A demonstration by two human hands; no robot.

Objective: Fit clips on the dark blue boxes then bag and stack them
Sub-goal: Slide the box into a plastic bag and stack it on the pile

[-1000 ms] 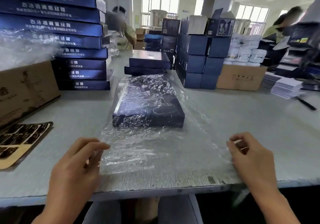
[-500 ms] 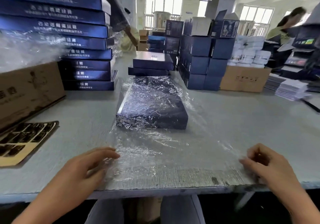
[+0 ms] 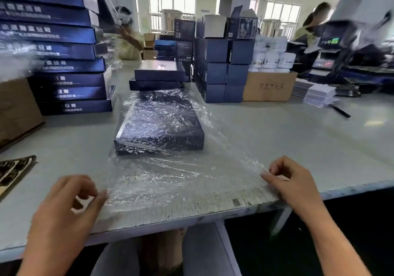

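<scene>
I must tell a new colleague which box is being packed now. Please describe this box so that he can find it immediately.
Start at the grey table and look at its near middle, in front of the tall stack of flat blue boxes on the left. There one dark blue box lies flat. Unlike the bare boxes behind it, it sits inside a crinkled clear plastic bag.
</scene>
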